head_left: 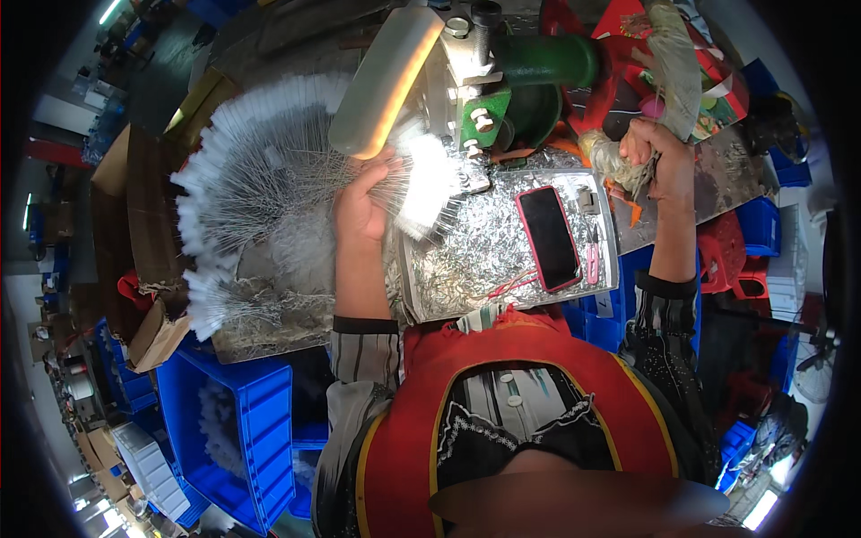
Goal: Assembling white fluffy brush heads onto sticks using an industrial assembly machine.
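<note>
My left hand (362, 204) is closed around a bunch of thin wires with white ends (421, 193), under the bright light by the press. Part of its fingers is hidden behind the wires and the lamp. A large fanned heap of the same white-ended wires (269, 152) lies to its left on the bench. At the right, my right hand (662, 154) grips the wrapped lever handle (619, 160) of a green and red hand press (547, 61). A long lamp (387, 82) glows above my left hand.
On a foil-like sheet (466, 282) before me lie a phone with a red case (548, 238) and a small pink-handled tool (593, 260). A blue bin (269, 430) stands below left, cardboard (157, 336) beside the bench. Red stools (722, 251) stand at right.
</note>
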`<state>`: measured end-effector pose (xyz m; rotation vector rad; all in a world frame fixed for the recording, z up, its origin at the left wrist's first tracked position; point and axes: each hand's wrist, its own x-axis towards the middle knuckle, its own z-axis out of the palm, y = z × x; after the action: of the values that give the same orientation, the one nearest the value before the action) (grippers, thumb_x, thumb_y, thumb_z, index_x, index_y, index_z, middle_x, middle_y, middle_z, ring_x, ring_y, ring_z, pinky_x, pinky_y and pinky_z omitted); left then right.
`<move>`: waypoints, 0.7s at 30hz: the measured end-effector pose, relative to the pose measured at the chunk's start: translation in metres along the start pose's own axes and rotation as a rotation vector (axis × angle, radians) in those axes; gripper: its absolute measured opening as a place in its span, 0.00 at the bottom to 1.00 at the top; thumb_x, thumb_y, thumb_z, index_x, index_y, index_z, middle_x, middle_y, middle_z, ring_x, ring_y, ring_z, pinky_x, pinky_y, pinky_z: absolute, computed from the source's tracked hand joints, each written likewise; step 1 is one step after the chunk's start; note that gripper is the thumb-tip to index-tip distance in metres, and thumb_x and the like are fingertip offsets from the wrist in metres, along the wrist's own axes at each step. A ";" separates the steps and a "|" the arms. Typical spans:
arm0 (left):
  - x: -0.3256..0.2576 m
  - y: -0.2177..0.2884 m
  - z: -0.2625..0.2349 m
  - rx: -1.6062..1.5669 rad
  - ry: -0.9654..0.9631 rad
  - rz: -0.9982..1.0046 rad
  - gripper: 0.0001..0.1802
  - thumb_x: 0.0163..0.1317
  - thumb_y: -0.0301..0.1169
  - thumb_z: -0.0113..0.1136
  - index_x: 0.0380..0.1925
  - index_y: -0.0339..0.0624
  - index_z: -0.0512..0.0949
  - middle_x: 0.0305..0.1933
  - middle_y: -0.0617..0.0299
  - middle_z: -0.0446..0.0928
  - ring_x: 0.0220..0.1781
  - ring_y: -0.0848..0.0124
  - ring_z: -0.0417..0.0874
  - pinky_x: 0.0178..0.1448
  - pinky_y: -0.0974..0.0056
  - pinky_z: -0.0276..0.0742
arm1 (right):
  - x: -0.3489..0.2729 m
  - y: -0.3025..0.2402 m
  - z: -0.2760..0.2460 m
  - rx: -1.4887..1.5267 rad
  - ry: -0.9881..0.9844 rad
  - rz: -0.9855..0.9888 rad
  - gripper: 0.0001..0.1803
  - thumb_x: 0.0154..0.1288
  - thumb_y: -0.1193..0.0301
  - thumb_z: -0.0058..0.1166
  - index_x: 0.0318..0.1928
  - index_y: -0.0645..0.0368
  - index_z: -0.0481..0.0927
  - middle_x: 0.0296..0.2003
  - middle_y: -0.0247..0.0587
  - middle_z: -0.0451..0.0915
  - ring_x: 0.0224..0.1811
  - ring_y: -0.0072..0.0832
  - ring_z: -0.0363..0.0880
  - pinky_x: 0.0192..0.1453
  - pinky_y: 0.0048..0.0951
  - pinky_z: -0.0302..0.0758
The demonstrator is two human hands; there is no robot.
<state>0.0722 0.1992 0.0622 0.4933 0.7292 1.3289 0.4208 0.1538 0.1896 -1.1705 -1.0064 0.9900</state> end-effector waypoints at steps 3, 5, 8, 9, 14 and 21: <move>-0.003 0.002 0.004 -0.023 0.021 -0.026 0.27 0.48 0.16 0.49 0.52 0.32 0.63 0.47 0.47 0.71 0.45 0.58 0.75 0.51 0.57 0.73 | -0.002 0.006 0.002 0.008 -0.007 -0.065 0.12 0.49 0.74 0.50 0.12 0.62 0.68 0.11 0.38 0.66 0.16 0.27 0.67 0.26 0.27 0.66; 0.000 0.001 0.002 -0.015 -0.018 -0.007 0.27 0.48 0.16 0.48 0.52 0.32 0.63 0.47 0.47 0.71 0.45 0.58 0.75 0.52 0.57 0.72 | -0.004 0.024 0.003 0.029 0.002 -0.149 0.12 0.49 0.75 0.49 0.12 0.62 0.68 0.11 0.39 0.66 0.16 0.27 0.67 0.27 0.27 0.66; -0.001 0.000 0.005 -0.027 -0.059 0.034 0.27 0.47 0.15 0.47 0.53 0.33 0.62 0.47 0.47 0.71 0.47 0.58 0.74 0.53 0.56 0.71 | 0.005 0.062 0.002 0.060 -0.126 -0.424 0.12 0.50 0.79 0.46 0.11 0.62 0.67 0.10 0.37 0.65 0.14 0.26 0.65 0.28 0.28 0.67; -0.002 0.000 0.007 -0.046 -0.063 0.054 0.28 0.47 0.14 0.47 0.53 0.33 0.62 0.47 0.47 0.71 0.48 0.57 0.74 0.54 0.56 0.71 | 0.004 0.060 0.001 0.061 -0.130 -0.425 0.12 0.50 0.79 0.46 0.11 0.62 0.67 0.10 0.37 0.65 0.14 0.26 0.65 0.28 0.28 0.67; -0.010 0.000 0.007 -0.107 -0.070 0.081 0.29 0.47 0.13 0.46 0.54 0.33 0.60 0.48 0.47 0.70 0.50 0.57 0.72 0.57 0.54 0.69 | -0.003 0.025 0.004 0.032 -0.021 -0.194 0.13 0.50 0.79 0.46 0.11 0.61 0.68 0.09 0.37 0.64 0.14 0.27 0.65 0.26 0.28 0.66; -0.006 -0.004 0.007 -0.102 -0.041 0.083 0.28 0.48 0.13 0.45 0.53 0.33 0.60 0.48 0.45 0.70 0.51 0.55 0.72 0.58 0.54 0.68 | -0.004 0.014 0.005 0.060 0.005 -0.118 0.13 0.50 0.78 0.49 0.11 0.61 0.68 0.09 0.36 0.65 0.14 0.27 0.66 0.25 0.27 0.66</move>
<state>0.0796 0.1926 0.0653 0.4719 0.6092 1.4219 0.4137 0.1524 0.1759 -1.0515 -1.0232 0.9167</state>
